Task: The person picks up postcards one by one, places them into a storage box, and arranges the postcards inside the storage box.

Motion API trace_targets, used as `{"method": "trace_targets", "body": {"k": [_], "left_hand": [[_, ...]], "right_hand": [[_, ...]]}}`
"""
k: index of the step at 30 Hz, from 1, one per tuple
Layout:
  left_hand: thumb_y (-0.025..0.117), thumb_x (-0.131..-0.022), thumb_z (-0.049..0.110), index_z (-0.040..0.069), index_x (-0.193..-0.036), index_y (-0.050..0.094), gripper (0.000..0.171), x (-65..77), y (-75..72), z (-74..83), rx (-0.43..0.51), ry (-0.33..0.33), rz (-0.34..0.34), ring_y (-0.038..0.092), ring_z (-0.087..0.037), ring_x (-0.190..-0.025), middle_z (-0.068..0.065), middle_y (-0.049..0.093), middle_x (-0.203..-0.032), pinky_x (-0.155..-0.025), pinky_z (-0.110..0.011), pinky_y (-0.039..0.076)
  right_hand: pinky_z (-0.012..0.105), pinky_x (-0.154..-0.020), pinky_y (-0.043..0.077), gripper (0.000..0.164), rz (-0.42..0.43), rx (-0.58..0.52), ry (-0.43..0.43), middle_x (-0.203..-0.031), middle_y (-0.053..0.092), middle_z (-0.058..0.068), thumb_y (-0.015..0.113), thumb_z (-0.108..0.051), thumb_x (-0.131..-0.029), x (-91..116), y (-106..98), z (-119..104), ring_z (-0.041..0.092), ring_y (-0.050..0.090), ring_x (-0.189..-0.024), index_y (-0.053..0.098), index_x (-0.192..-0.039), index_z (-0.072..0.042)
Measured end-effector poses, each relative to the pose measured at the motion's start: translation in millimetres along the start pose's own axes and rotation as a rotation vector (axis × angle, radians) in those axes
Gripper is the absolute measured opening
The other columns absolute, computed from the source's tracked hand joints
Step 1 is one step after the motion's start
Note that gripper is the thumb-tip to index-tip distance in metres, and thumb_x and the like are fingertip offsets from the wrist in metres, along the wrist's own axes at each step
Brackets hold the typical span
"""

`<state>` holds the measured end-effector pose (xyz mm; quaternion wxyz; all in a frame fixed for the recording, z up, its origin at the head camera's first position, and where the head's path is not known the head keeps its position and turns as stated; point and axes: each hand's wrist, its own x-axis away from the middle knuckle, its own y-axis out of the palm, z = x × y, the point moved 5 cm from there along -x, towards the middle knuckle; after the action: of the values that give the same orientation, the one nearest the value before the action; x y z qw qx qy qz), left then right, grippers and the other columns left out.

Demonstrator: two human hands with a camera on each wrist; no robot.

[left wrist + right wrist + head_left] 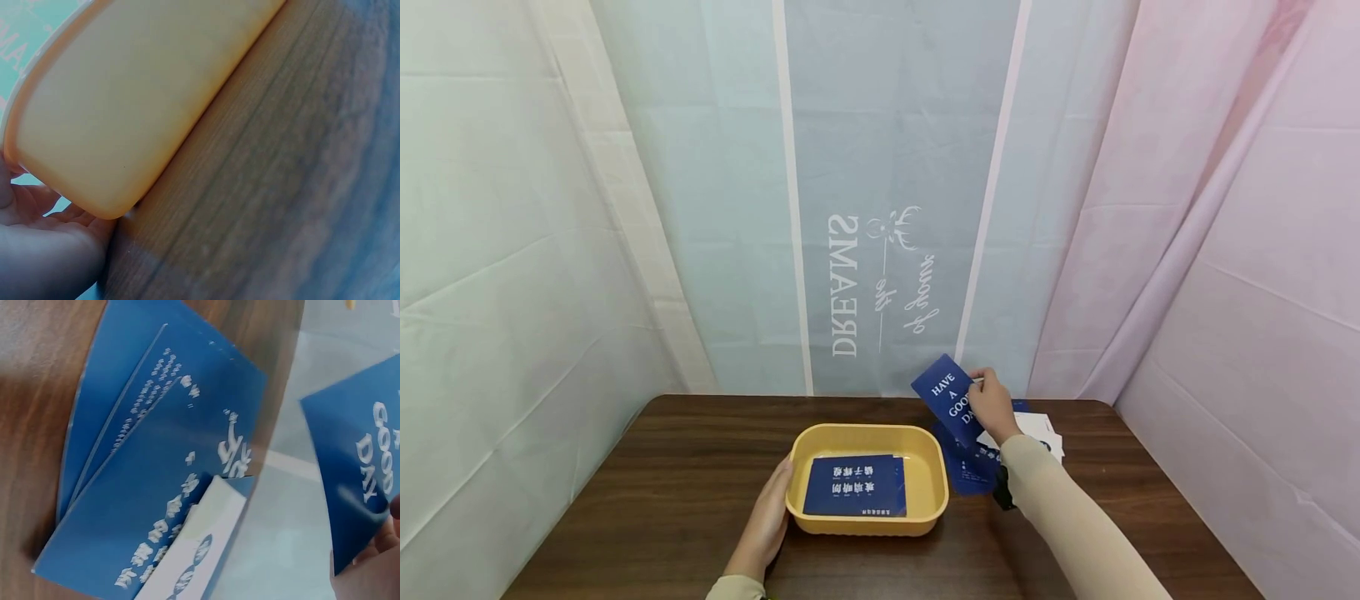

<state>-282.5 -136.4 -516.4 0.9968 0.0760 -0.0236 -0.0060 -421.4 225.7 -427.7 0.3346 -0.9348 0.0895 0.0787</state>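
A blue card (pixel 942 392) printed "HAVE A GOOD DAY" is pinched in my right hand (pixel 992 406), lifted above a loose pile of cards. That pile holds blue cards (pixel 144 494) and white ones (pixel 194 550), fanned over each other on the table. My left hand (pixel 769 512) rests against the left side of a yellow plastic basket (pixel 868 527); in the left wrist view its fingers (pixel 75 219) touch the outer wall near a corner, partly hidden. Inside the basket lie blue cards (pixel 850 492) with white characters, overlapping one another.
The dark wooden table (pixel 685 483) ends at a hanging cloth backdrop (pixel 887 125) with white lettering. Pale cloth walls (pixel 1262 333) stand on both sides. The card pile sits just right of the basket.
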Motion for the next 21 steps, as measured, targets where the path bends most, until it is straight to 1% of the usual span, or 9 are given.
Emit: {"method": "trace_targets", "body": {"k": [4, 7, 10, 15, 21], "left_hand": [[0.030, -0.110, 0.042, -0.008, -0.157, 0.009, 0.071, -0.3, 0.5, -1.2, 0.010, 0.005, -0.004, 0.003, -0.040, -0.150, -0.027, 0.006, -0.164, -0.119, -0.057, 0.005], [0.029, -0.111, 0.041, -0.009, -0.156, 0.008, 0.071, -0.5, 0.2, -1.0, 0.008, 0.013, -0.006, 0.003, -0.041, -0.150, -0.028, 0.005, -0.163, -0.119, -0.057, 0.005], [0.028, -0.111, 0.040, -0.009, -0.156, 0.007, 0.070, 0.0, -0.1, -0.7, 0.004, 0.008, 0.001, 0.003, -0.042, -0.150, -0.028, 0.005, -0.163, -0.119, -0.058, 0.005], [0.027, -0.111, 0.040, -0.009, -0.156, 0.007, 0.070, 1.2, -0.1, -1.0, -0.003, 0.000, 0.014, 0.003, -0.043, -0.149, -0.029, 0.004, -0.163, -0.118, -0.059, 0.005], [0.028, -0.111, 0.041, -0.009, -0.156, 0.007, 0.071, 0.7, -0.4, -1.5, 0.003, 0.007, 0.012, 0.003, -0.042, -0.150, -0.029, 0.005, -0.163, -0.119, -0.058, 0.005]], "right_hand": [[0.037, -0.065, 0.051, 0.034, 0.038, 0.004, -0.034, -0.093, 0.062, 0.015, 0.037, -0.018, -0.103, 1, -3, -11, 0.026, 0.061, -0.075, 0.057, -0.124, -0.002], [0.035, -0.065, 0.052, 0.032, 0.036, 0.006, -0.048, -0.093, 0.063, 0.014, 0.040, -0.019, -0.102, 2, -2, -17, 0.024, 0.061, -0.075, 0.060, -0.121, -0.003], [0.033, -0.064, 0.050, 0.031, 0.030, 0.000, -0.074, -0.091, 0.062, 0.012, 0.042, -0.018, -0.101, 5, 0, -23, 0.023, 0.060, -0.074, 0.062, -0.120, -0.004], [0.033, -0.065, 0.049, 0.029, -0.015, -0.030, -0.150, -0.090, 0.061, 0.009, 0.044, -0.018, -0.101, 11, 8, -39, 0.022, 0.057, -0.073, 0.064, -0.119, -0.007], [0.035, -0.068, 0.050, 0.024, -0.111, -0.030, -0.248, -0.092, 0.063, 0.005, 0.048, -0.016, -0.101, 23, 22, -64, 0.020, 0.057, -0.074, 0.066, -0.116, -0.010]]}}
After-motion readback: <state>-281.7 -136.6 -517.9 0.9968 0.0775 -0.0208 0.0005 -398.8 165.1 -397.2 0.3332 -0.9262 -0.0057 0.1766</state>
